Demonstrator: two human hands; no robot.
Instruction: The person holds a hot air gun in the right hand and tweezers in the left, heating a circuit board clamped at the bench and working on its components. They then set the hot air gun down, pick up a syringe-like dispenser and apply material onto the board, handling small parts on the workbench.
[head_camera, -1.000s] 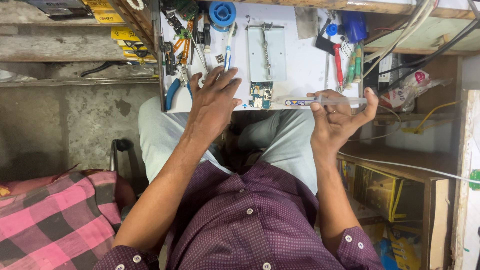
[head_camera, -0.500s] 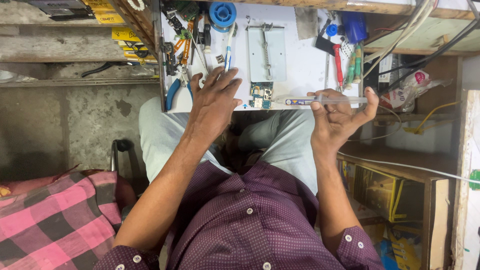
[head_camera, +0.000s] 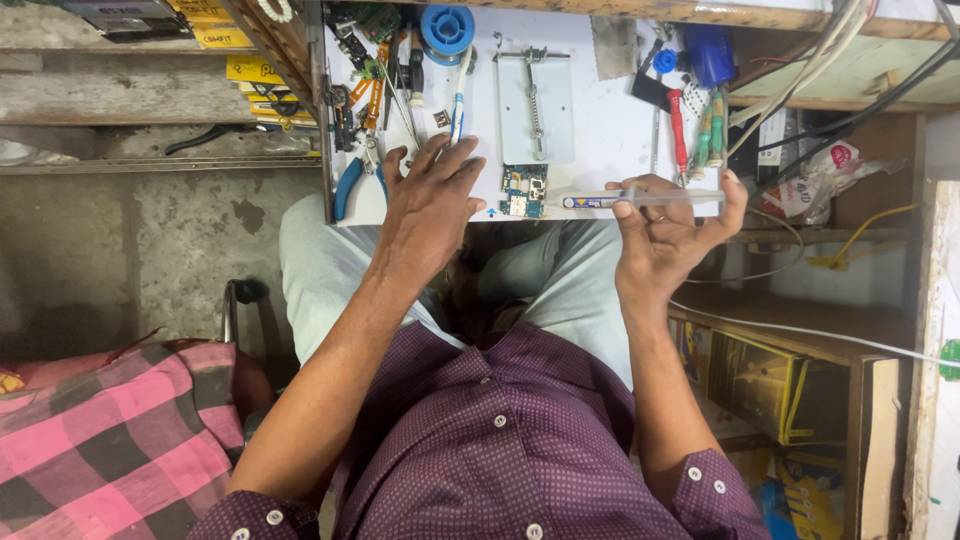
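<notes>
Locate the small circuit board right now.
In the head view, the small circuit board lies at the white bench's near edge, between the left hand and the syringe held by the right hand.

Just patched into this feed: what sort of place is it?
Likely a small electronics repair bench: a bare circuit board on the white worktop, a syringe in the right hand, pliers and screwdrivers.

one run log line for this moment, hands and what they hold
left hand: flat on white worktop, empty | right hand: holds syringe level | circuit board: between hands, at worktop edge
</notes>
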